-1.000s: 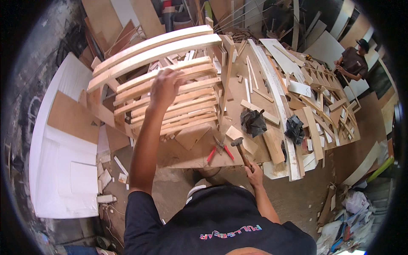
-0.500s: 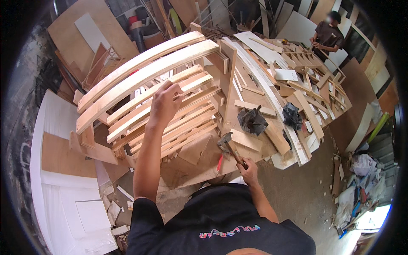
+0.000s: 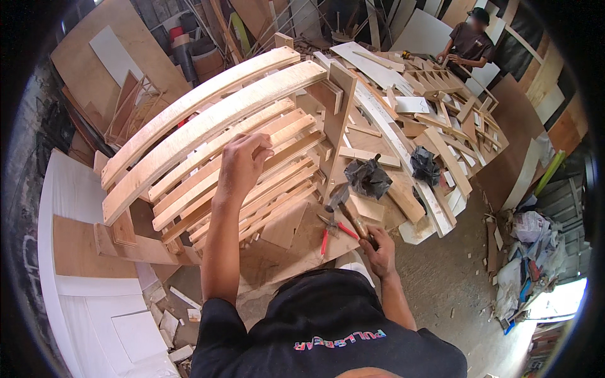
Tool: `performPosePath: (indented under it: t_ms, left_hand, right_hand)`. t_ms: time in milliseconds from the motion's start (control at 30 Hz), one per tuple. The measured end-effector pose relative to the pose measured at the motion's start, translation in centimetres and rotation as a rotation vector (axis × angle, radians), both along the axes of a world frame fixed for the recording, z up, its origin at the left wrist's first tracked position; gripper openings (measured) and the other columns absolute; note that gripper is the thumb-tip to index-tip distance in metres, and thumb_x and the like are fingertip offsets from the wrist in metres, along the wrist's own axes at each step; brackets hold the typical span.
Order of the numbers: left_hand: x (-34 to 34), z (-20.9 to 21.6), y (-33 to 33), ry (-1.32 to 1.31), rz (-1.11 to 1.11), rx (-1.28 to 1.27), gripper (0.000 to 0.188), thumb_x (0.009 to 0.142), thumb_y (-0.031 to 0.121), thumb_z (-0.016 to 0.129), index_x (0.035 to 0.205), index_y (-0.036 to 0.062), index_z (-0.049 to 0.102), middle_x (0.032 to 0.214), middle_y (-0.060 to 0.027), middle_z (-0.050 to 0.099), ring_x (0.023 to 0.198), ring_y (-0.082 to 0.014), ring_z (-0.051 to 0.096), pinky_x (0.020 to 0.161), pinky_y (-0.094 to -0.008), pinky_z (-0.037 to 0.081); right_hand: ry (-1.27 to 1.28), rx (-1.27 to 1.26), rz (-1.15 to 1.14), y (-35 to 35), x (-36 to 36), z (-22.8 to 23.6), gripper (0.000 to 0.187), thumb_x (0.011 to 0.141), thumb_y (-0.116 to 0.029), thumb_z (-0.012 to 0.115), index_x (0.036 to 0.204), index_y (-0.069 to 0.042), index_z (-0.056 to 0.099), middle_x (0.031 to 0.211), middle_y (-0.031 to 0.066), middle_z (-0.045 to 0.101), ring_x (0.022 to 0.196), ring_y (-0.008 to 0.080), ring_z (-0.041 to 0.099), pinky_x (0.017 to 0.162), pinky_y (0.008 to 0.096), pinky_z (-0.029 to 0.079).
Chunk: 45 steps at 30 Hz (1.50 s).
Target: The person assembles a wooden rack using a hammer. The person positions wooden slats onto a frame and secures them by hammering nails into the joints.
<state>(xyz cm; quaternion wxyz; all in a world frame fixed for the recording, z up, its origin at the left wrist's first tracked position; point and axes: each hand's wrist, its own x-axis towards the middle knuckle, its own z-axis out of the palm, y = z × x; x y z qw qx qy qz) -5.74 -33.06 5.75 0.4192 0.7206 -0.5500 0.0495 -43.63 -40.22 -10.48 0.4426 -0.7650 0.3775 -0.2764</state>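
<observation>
A slatted wooden frame (image 3: 211, 129) with curved upper boards stands on the workbench at centre left. Over its middle slats is my left hand (image 3: 242, 162), thumb and fingertips pinched together; whatever they hold is too small to make out. My right hand (image 3: 380, 252) grips a hammer (image 3: 358, 222) by its handle, near the bench's front edge, with the head pointing away from me. Red-handled pliers (image 3: 324, 242) lie on the bench just left of the hammer, partly beside its handle.
Two crumpled black plastic bags (image 3: 368, 177) sit right of the frame among loose boards. Long white planks (image 3: 403, 142) and wood offcuts cover the right side. A co-worker (image 3: 469, 44) stands at the far right. White panels (image 3: 94, 302) lean at the left.
My right hand and the hammer have shifted slightly to the right, uncovering more of the pliers. My left hand stays pinched over the slats. The whole view has shifted a little.
</observation>
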Motion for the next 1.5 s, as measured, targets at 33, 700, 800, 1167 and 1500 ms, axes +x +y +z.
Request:
performPosePath:
  t_ms: [33, 700, 800, 1167, 1500]
  left_hand:
    - [0.2, -0.1, 0.0, -0.007, -0.001, -0.005, 0.019, 0.083, 0.0, 0.082, 0.1, 0.0016, 0.073, 0.106, -0.0129, 0.079, 0.103, -0.0287, 0.074, 0.087, -0.0403, 0.06]
    - [0.3, -0.9, 0.0, -0.074, -0.027, -0.122, 0.015, 0.085, -0.006, 0.073, 0.097, 0.003, 0.077, 0.104, -0.013, 0.079, 0.099, -0.0288, 0.076, 0.085, -0.0377, 0.063]
    - [0.3, -0.9, 0.1, -0.049, -0.02, -0.109, 0.018, 0.085, -0.009, 0.073, 0.099, 0.0006, 0.078, 0.107, -0.0164, 0.079, 0.098, -0.0279, 0.077, 0.084, -0.0366, 0.065]
    - [0.5, -1.3, 0.1, -0.011, -0.028, -0.074, 0.023, 0.085, -0.01, 0.071, 0.104, -0.0007, 0.079, 0.099, -0.0178, 0.079, 0.097, -0.0286, 0.076, 0.083, -0.0384, 0.062]
    - [0.6, -0.8, -0.3, -0.076, -0.03, -0.102, 0.023, 0.085, -0.007, 0.073, 0.105, 0.0012, 0.08, 0.093, -0.0122, 0.08, 0.093, -0.0279, 0.074, 0.085, -0.0382, 0.06]
  right_hand:
    - [-0.011, -0.007, -0.006, -0.3, 0.3, 1.1, 0.046, 0.093, -0.014, 0.076, 0.137, -0.004, 0.066, 0.111, 0.0176, 0.069, 0.096, 0.0318, 0.07, 0.086, 0.0395, 0.054]
    - [0.398, -0.63, 0.245, -4.6, 11.8, 21.2, 0.064, 0.106, -0.015, 0.061, 0.165, -0.023, 0.037, 0.103, 0.0231, 0.063, 0.086, 0.0394, 0.067, 0.08, 0.0489, 0.055]
    - [0.451, -0.658, 0.259, -4.4, 11.7, 21.7, 0.067, 0.108, -0.016, 0.057, 0.167, -0.028, 0.03, 0.1, 0.0252, 0.06, 0.087, 0.0423, 0.067, 0.08, 0.0506, 0.056]
    - [0.503, -0.722, 0.252, -4.7, 12.8, 21.1, 0.066, 0.109, -0.015, 0.052, 0.168, -0.022, 0.025, 0.101, 0.0265, 0.062, 0.09, 0.0436, 0.067, 0.081, 0.0507, 0.055]
    - [0.427, -0.701, 0.351, -6.0, 13.0, 20.7, 0.066, 0.106, -0.015, 0.058, 0.166, -0.022, 0.031, 0.083, 0.0239, 0.064, 0.076, 0.0395, 0.066, 0.074, 0.0506, 0.052]
